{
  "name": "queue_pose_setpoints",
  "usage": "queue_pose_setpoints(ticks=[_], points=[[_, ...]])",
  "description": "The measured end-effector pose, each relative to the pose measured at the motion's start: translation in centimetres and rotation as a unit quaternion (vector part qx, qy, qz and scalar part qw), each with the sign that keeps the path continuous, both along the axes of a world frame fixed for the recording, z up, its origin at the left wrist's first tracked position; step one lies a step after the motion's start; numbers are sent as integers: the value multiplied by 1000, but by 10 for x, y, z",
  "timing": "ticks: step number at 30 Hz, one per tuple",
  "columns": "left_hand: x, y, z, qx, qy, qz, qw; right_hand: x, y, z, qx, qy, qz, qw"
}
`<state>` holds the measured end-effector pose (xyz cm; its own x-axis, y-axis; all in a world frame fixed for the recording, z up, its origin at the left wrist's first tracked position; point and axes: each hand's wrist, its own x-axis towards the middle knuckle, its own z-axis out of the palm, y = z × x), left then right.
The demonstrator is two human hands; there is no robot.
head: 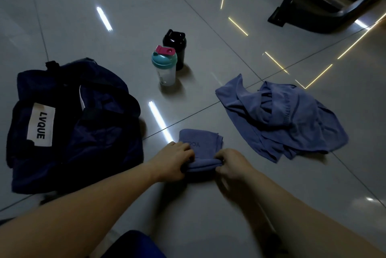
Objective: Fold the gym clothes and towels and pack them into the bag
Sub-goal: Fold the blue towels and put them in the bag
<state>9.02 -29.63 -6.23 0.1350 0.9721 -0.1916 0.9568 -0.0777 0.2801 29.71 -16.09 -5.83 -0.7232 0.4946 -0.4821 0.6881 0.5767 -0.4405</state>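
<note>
Kneeling between bag [71, 124], two shaker bottles [166, 65] and rumpled clothes [279, 117], our hands [177, 159] [231, 163] pinch a half-rolled blue towel [200, 140].

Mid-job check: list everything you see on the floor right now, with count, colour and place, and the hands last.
bag: one, dark navy with a white LVQUE label, on the floor at left.
clear shaker bottle: one, clear with a teal lid and pink cap, upright at centre.
black shaker bottle: one, black, upright just behind the clear one.
folded towel: one, blue-purple, on the floor in front of the person, near edge being rolled or folded.
loose clothes pile: one heap, blue-purple, unfolded, at right; number of pieces unclear.
gym equipment frame: black, top right.
blue fabric: bottom edge, unclear what.
left hand: gripping the towel's left end.
right hand: gripping the towel's right end.
</note>
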Motion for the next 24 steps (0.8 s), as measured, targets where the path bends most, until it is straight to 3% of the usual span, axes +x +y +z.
queue_pose_setpoints(ticks=[2,4,8,13,16,18,24], points=[[-8,-4,-9,51,72,-47,995,0,4,4,-3,-2,6,1000],[-13,-6,-12,56,70,-45,995,-2,9,5,-2,14,-1,1000],[-17,2,-9,-55,-60,150,985,-7,13,5,-11,26,-4,1000],[-25,10,-12,-119,-263,305,907,-7,22,-1,-49,51,-93,993],[-20,15,-16,-117,-329,403,846,-17,28,-5,-52,57,-150,986],[-16,19,-21,-114,-332,444,825,-23,28,-10,-44,42,-192,980],[-11,29,-31,-95,-243,496,828,-38,30,-30,-22,-4,-269,963]])
